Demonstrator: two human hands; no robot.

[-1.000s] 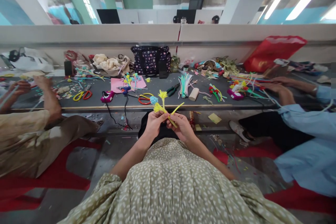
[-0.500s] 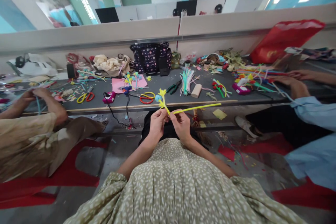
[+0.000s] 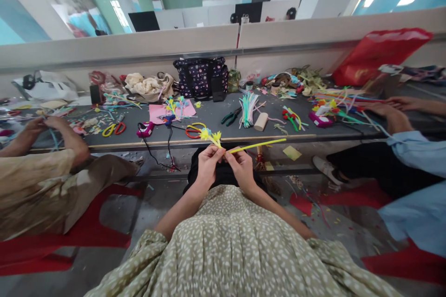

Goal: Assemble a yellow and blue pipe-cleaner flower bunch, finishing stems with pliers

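Observation:
My left hand point(image 3: 208, 163) is closed, its thumb and fingers pinching the stems of a small bunch of pipe-cleaner flowers point(image 3: 215, 138), yellow with a bit of blue. Close beside it, my right hand point(image 3: 241, 165) pinches a straight yellow pipe cleaner point(image 3: 263, 145) that sticks out to the right. The fingertips of both hands meet over my lap at the table's front edge, and they hide where the pipe cleaner and the stems come together.
On the table point(image 3: 216, 110) ahead lie red-and-yellow scissors point(image 3: 193, 132), pliers point(image 3: 230, 117), a bundle of pipe cleaners point(image 3: 247, 110), a purple glue gun point(image 3: 145, 129) and a dark patterned bag point(image 3: 200, 78). Co-workers sit at left and right, their hands busy.
The flower bunch has tipped to the left and lower, its heads now side by side. The yellow pipe cleaner's free end has drawn in slightly leftward. Both hands stay in nearly the same place.

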